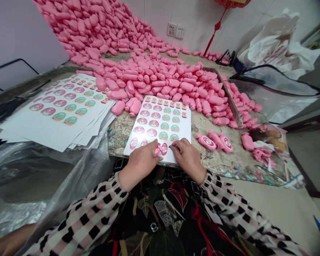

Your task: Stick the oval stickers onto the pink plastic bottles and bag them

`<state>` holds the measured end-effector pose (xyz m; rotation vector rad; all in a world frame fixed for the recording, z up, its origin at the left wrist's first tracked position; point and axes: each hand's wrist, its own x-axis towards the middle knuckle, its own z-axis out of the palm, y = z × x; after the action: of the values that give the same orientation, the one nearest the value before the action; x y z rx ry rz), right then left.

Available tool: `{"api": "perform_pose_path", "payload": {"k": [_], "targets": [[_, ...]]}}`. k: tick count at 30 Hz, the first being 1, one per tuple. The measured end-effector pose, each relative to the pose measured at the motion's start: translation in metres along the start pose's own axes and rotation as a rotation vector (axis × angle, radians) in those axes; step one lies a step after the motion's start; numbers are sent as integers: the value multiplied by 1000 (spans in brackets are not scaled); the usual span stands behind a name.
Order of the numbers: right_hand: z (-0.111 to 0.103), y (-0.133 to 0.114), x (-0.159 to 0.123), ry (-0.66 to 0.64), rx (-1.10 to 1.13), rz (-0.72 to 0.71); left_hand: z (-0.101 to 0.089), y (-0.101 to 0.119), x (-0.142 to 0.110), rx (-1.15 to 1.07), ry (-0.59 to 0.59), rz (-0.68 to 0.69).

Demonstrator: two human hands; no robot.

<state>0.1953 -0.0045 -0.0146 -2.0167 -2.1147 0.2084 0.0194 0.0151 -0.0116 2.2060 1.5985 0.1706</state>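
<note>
My left hand (143, 160) is closed round a small pink bottle (158, 150) at the near edge of a white sticker sheet (160, 124). My right hand (186, 156) rests beside it with its fingertips pinched at the sheet's near edge, on or by a sticker; what they grip is too small to make out. The sheet carries rows of round pink and green stickers. Three pink bottles with stickers on them (216, 141) lie just right of the sheet.
A large heap of plain pink bottles (154, 78) covers the far tabletop and climbs the wall. A stack of sticker sheets (61, 110) lies at the left. Clear plastic sheeting (42, 185) hangs at the left front. Plastic bags (280, 46) stand at the right.
</note>
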Motion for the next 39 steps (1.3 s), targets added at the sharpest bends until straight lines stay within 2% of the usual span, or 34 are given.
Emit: {"api": "perform_pose_path", "payload": {"k": [7,13,17,24,31,34,39], "targets": [[0,2,0,1,48,-27,-1,0,1,-5,0,9],[7,-1,-1,24,179,95,-1,1,4,-56,-26,18],[7,-7,-4,32,137,117,0,0,5,-73,-34,21],[0,-11,-6,29,15,58,-1,-1,4,-76,-16,36],[-2,-10,-4,-14,82,91,-1,-1,6,-113,-43,44],[4,-10,-6,-18,175,134,0,-2,6,-121,-55,39],[16,-15,-10,77,245,257,-1,-2,7,-121,-69,39]]}}
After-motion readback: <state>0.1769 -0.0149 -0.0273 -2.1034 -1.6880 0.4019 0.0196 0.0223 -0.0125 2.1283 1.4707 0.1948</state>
